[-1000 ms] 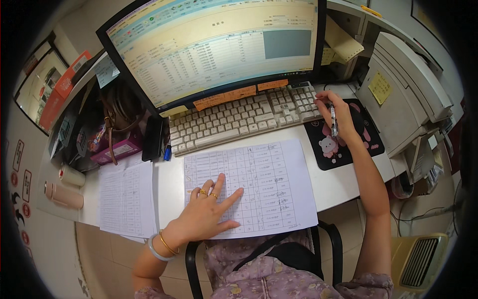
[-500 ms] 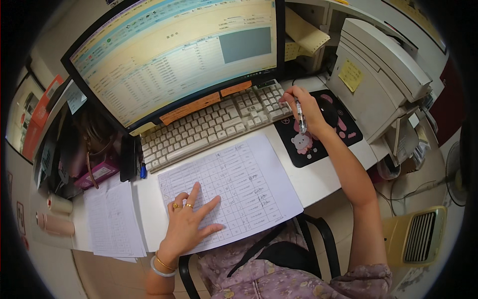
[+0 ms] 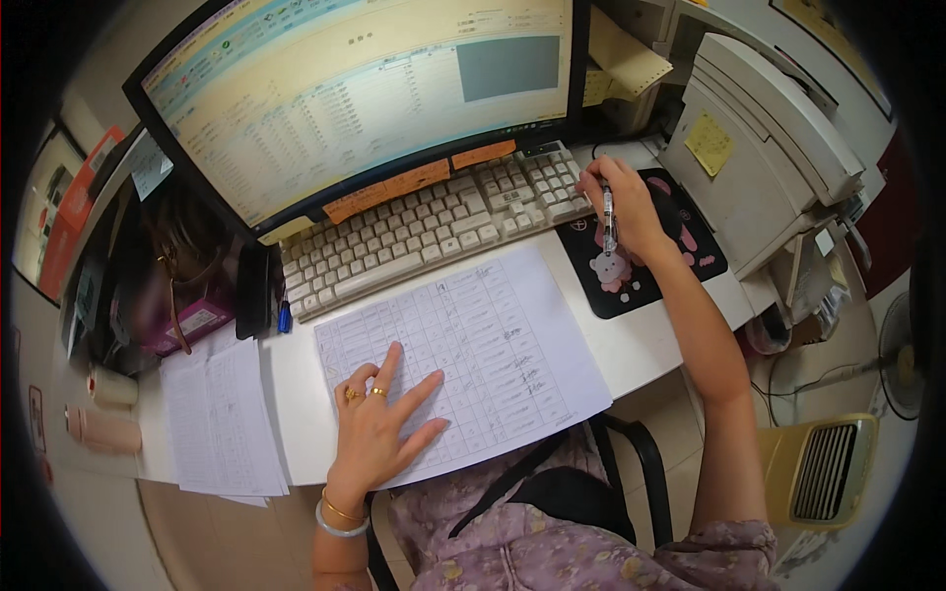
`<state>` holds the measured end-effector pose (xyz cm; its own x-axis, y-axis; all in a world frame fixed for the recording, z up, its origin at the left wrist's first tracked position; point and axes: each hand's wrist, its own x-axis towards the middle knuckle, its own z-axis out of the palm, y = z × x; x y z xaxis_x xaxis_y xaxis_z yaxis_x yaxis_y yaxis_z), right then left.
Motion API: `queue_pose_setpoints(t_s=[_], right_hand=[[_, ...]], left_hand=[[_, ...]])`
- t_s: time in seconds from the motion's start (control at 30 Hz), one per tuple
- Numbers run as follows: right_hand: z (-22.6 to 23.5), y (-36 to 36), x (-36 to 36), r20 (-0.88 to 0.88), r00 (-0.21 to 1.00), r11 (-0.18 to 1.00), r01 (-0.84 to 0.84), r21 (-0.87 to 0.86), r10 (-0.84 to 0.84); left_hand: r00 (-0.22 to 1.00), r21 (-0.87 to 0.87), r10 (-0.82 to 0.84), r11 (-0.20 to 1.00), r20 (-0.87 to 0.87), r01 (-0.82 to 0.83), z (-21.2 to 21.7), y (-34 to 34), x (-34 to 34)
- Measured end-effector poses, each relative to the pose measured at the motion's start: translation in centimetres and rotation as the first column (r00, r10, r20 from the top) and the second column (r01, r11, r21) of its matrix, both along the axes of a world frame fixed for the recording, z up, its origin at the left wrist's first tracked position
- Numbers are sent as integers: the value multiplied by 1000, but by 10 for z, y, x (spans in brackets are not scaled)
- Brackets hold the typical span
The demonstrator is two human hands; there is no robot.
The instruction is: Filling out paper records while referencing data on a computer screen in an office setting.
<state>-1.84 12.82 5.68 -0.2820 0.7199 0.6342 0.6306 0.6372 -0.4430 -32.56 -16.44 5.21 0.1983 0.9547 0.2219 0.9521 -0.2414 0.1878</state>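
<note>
My left hand (image 3: pixel 379 419) rests with fingers spread on a printed table sheet (image 3: pixel 532 325) that has handwritten marks in some cells; its forefinger points at a row. My right hand (image 3: pixel 636 212) is closed around a clear-barrelled pen (image 3: pixel 609 219), its fingers curled at the right edge of the number keys. Beyond the paper lies a whitish keyboard (image 3: pixel 394 254). Under and beside my right hand is a black mouse pad (image 3: pixel 641 286) with a pink bear picture. A dark mouse (image 3: pixel 668 214) is partly hidden by that hand.
A large monitor (image 3: pixel 394 128) stands behind the keyboard, with orange notes (image 3: pixel 394 191) along its lower edge. More written sheets (image 3: pixel 222 424) lie at the left, near a blue pen cap (image 3: pixel 285 317). On the right stands a bulky printer (image 3: pixel 754 158) with a yellow note.
The whole view has shifted slightly. My right fingers have drawn back a little from the number keys, still with the pen. My left hand stays in nearly the same place on the sheet.
</note>
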Motion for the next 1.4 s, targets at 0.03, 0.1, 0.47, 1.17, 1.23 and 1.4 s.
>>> queue_pose_setpoints(t_s=[0.03, 0.1, 0.47, 1.17, 1.23, 1.4], right_hand=[[2, -1, 0, 103, 995, 999, 1, 45, -6], [6, -5, -3, 205, 979, 996, -3, 91, -16], [-2, -33, -42, 93, 940, 945, -323, -55, 327], [-11, -27, -38, 199, 924, 944, -327, -37, 328], [-12, -25, -38, 239, 917, 947, -319, -34, 318], [-2, -26, -37, 51, 960, 961, -276, 28, 275]], left_hand=[[1000, -4, 7, 1000, 0, -7, 0, -1, 0], [1000, -8, 3, 1000, 3, -3, -1, -1, 0], [1000, 0, 13, 1000, 10, -13, 0, -1, 0], [999, -19, 14, 1000, 40, -14, -5, -2, -1], [999, -16, 14, 1000, 29, -13, -5, -2, -2], [1000, -20, 12, 1000, 24, -12, -5, -1, -2]])
